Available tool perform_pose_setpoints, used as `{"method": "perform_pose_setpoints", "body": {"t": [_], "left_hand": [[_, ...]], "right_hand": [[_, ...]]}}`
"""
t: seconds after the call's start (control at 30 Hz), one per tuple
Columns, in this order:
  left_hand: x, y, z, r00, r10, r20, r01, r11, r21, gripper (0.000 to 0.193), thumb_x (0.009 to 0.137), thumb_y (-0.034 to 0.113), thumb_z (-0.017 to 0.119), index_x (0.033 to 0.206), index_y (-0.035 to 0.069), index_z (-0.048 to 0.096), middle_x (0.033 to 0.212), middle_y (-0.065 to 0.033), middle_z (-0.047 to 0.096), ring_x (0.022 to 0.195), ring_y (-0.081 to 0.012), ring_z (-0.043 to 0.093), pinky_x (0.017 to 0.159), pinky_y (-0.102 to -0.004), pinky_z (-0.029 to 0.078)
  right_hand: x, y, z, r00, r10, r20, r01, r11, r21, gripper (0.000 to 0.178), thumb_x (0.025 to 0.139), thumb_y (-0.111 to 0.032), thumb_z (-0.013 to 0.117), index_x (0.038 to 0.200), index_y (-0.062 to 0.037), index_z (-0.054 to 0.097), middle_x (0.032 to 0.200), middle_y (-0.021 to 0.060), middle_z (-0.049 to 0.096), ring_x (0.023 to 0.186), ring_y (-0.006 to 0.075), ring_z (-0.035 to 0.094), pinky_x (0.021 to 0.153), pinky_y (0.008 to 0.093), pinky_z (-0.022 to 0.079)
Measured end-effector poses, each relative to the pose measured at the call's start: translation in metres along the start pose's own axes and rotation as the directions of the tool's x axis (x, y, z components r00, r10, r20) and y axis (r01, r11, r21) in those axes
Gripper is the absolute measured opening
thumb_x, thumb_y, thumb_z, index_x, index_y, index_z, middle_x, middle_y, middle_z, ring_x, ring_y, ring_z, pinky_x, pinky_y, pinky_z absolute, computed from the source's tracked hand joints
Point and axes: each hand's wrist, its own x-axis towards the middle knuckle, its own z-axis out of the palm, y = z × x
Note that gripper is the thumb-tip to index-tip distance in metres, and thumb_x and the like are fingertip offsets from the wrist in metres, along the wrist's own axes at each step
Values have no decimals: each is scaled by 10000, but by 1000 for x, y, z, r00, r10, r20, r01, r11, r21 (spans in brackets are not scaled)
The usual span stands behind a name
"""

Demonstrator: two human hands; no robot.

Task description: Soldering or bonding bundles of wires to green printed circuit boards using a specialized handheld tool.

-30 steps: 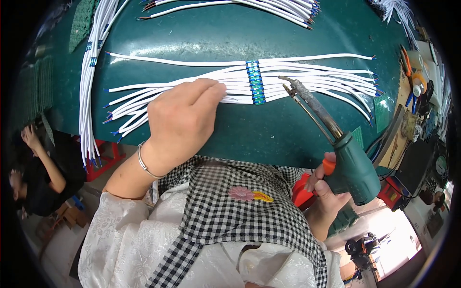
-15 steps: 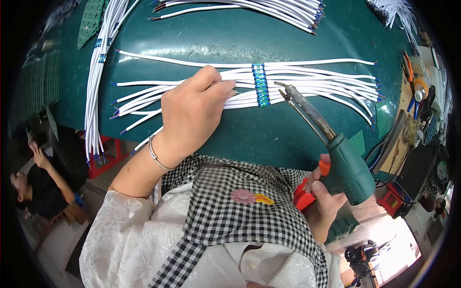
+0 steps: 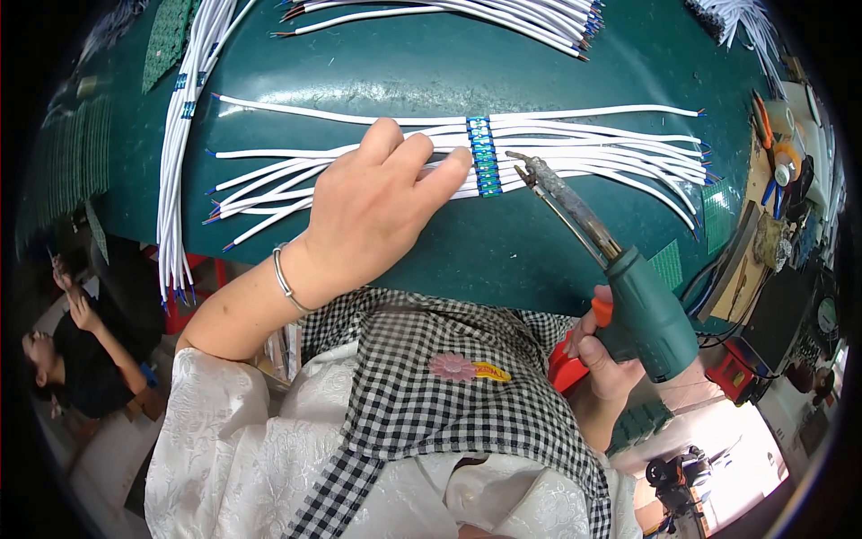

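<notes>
My left hand (image 3: pixel 382 198) lies palm down over several white cables (image 3: pixel 278 168), just left of a narrow blue-green circuit board strip (image 3: pixel 484 160). Its thumb reaches the strip's left edge, apart from the bent index finger. What is under the palm is hidden. White cables with bare blue and brown wire ends run out from both sides of the strip. My right hand (image 3: pixel 606 359), low on the right, grips a green soldering gun (image 3: pixel 651 310) with an orange trigger. The gun's metal tip points up and left, close to the strip's right edge.
Another cable bundle (image 3: pixel 177 171) hangs over the green table's left edge. More white cables (image 3: pixel 467 7) lie at the far side. Green board pieces (image 3: pixel 665 266) are at the right, near pliers (image 3: pixel 763 126) and a solder roll (image 3: pixel 787 166). Another person (image 3: pixel 85 346) sits at left.
My left thumb and index finger, earlier together on a wire, have parted, and the hand has shifted right toward the strip. The strip, cables and soldering gun have shifted slightly left in view.
</notes>
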Motion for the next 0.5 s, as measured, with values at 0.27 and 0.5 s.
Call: {"method": "perform_pose_setpoints", "body": {"t": [0.27, 0.5], "left_hand": [[-4, -6, 0, 987, 126, 98, -128, 992, 9, 460, 778, 146, 632, 1230, 223, 678, 829, 23, 494, 750, -131, 508, 522, -253, 448], [-3, -7, 0, 982, 164, 95, -160, 986, -50, 450, 777, 149, 626, 1222, 192, 682, 830, 21, 495, 739, -135, 501, 535, -257, 448]], "right_hand": [[0, -4, -5, 993, 88, 78, -85, 996, -37, 452, 750, -49, 796, 1155, 58, 626, 825, 65, 640, 707, 159, 590, 648, 294, 483], [5, 6, -9, 982, -45, 185, 67, 991, -117, 601, 743, -4, 743, 1283, 121, 509, 695, 114, 584, 536, 178, 564, 526, 266, 477]]}}
